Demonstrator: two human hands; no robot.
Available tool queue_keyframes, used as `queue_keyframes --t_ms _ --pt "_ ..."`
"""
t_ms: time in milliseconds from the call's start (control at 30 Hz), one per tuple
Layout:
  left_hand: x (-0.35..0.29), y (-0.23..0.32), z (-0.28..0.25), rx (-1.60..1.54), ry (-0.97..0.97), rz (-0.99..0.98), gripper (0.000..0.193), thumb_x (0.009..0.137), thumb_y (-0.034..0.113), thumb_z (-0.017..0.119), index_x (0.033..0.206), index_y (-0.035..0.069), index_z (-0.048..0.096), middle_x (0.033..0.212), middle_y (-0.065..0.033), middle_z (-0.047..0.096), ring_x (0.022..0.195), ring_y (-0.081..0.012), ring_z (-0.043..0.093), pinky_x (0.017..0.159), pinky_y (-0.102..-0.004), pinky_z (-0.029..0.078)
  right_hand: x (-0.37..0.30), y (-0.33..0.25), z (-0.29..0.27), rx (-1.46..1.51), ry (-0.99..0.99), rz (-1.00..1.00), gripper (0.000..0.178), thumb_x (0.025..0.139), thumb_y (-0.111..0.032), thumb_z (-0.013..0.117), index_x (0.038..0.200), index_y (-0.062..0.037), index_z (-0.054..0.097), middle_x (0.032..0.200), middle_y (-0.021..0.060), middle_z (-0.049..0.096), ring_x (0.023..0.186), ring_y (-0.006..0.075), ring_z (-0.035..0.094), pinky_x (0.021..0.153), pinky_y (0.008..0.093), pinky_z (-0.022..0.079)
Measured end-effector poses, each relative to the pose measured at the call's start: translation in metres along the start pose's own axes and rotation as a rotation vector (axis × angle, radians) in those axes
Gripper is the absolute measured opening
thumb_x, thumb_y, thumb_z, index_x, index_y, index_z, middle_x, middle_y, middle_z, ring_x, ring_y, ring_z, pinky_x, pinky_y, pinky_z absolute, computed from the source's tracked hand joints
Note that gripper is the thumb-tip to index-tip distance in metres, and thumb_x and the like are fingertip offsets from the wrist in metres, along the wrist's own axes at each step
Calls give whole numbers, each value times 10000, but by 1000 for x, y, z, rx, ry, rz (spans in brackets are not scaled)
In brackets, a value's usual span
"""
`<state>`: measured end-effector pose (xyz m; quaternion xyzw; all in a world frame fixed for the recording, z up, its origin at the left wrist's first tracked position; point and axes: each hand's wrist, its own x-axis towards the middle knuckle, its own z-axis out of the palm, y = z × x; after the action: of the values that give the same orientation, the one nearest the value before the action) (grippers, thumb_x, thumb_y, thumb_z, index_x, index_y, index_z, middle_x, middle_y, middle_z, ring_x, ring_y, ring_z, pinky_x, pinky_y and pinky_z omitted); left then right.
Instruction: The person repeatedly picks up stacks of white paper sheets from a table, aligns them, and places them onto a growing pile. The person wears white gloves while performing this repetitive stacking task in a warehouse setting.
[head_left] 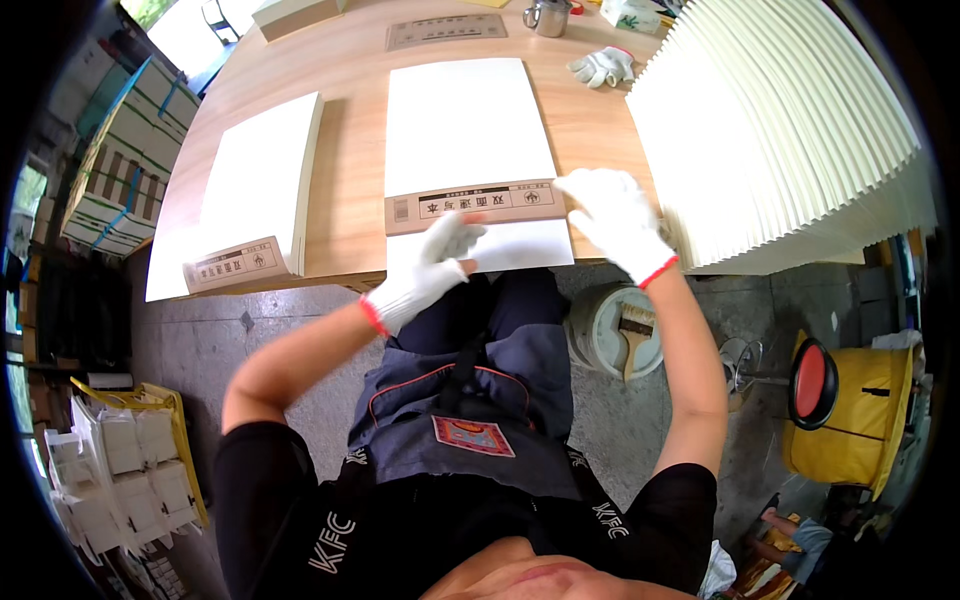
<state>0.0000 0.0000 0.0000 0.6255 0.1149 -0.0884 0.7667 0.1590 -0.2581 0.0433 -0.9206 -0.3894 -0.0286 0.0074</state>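
A white paper pad point(465, 120) lies on the table in front of me, with a brown printed paper band point(520, 200) across its lower part. My left hand point(428, 268), in a white knit glove, hovers at the pad's near edge, thumb and fingers apart, fingertips by the band. My right hand point(615, 215), gloved likewise, is at the band's right end, its fingertips by the pad's right edge and its thumb apart from them. Neither hand visibly grips anything. To the left rests a stack of white pads point(262, 170), also with a brown band point(235, 263) near its front.
A tall stack of white pads point(770, 140) fills the table's right side. Farther back are flat brown bands point(445, 31), a spare glove point(603, 67), a metal mug point(547, 17) and a tissue box point(630, 14). Below the table edge stands a bucket point(590, 325) with a brush point(634, 340).
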Motion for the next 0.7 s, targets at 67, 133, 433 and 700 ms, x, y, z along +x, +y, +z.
queue_keyframes --t_ms 67,133,433,700 --pt "-10 17 4 -548 285 -144 458 984 114 448 1425 48 340 1369 -214 481 1212 -363 547 1016 -473 478 4 -7 39 -79 193 -112 431 909 -287 585 1338 -259 554 1321 0 573 1262 210 487 1118 563 281" --pt "-7 -3 11 -1008 383 -224 294 1020 219 401 1229 12 413 1295 -203 497 1172 -357 540 1025 -494 466 -9 15 51 5 129 -123 380 919 -285 573 1298 -259 581 1306 -1 585 1248 207 503 1115 567 285" --pt "23 -4 -19 -1145 438 -37 267 931 105 529 1158 -8 447 1110 -166 482 1048 -342 548 898 -496 503 7 12 53 324 216 -99 205 913 -282 607 1084 -209 695 1133 1 658 1092 248 605 1055 538 338" --pt "58 24 -46 -746 520 -146 283 921 133 561 1166 24 470 1130 -189 535 926 -386 654 713 -497 614 97 29 40 1034 29 612 711 904 -650 526 1245 -31 602 1074 147 703 1022 228 665 884 375 495"
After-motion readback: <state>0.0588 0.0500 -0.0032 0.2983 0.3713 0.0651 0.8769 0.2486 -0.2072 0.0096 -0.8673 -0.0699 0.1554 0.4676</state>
